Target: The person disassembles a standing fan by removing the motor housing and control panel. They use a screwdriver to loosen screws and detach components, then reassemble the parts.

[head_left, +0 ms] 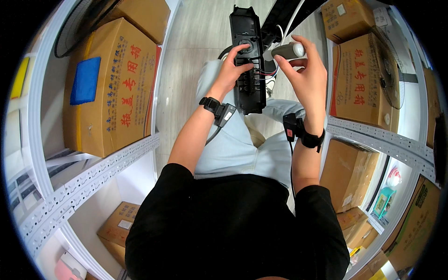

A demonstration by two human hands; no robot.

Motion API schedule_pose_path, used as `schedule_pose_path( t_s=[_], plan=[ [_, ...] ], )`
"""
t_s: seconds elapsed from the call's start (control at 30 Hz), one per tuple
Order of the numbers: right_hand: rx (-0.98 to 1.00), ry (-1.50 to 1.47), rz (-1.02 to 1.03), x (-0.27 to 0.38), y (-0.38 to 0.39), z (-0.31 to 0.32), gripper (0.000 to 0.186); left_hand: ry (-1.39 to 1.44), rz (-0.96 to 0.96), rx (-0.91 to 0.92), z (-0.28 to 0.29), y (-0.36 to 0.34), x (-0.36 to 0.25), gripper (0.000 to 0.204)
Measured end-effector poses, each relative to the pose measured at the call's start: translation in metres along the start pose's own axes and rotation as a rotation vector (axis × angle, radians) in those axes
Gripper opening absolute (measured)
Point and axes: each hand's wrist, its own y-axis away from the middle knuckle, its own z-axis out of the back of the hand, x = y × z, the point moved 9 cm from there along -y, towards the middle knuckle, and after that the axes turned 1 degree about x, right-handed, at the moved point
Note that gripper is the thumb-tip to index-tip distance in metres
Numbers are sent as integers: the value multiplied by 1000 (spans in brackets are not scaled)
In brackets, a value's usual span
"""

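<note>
Right hand (310, 70) first: thumb and fingers are closed lightly around a stubby grey handle with a pale rounded end (285, 51), probably a screwdriver, though I can't make out its tip. It's held side-on, narrow end toward the housing, which I'd guess keeps the hand from blocking the view.

Left hand (225, 79) has thumb and index spread apart, both resting on the long black plastic housing (252, 100) near the middle of its left edge. Looks like that's to steady it; the other fingers are mostly hidden, so can't tell if they grip underneath. Housing sits open side up over the knees, its near end by the pale blue jeans (224, 135). Thin red and dark wires (266, 73) come out past its right edge, probably leaving the inside reachable.

Counting up: one handle, one housing, two black wrist straps, left (212, 105) and right (311, 139), each with a small boxy unit. Two black wire fan guards, left (70, 32) and right (392, 70). Brown cardboard boxes: two behind the left rack's (107, 161) far front edge, two behind the right rack's (373, 135), more lower down but too cut off to count.
</note>
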Motion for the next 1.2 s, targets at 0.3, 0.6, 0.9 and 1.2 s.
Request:
schedule_pose_path(
  t_s=[0.3,0.6,0.9,1.2],
  plan=[
    [2,243,-96,1,-1,3,42,-14,25,4,3,-1,5,64],
    [84,-126,1,5,3,-6,45,25,25,-2,5,-2,8,64],
    [-12,67,5,4,2,-2,39,35,39,1,3,-2,8,65],
    [49,194,-74,10,5,-1,39,5,-1,20,3,-2,6,64]
  ],
)
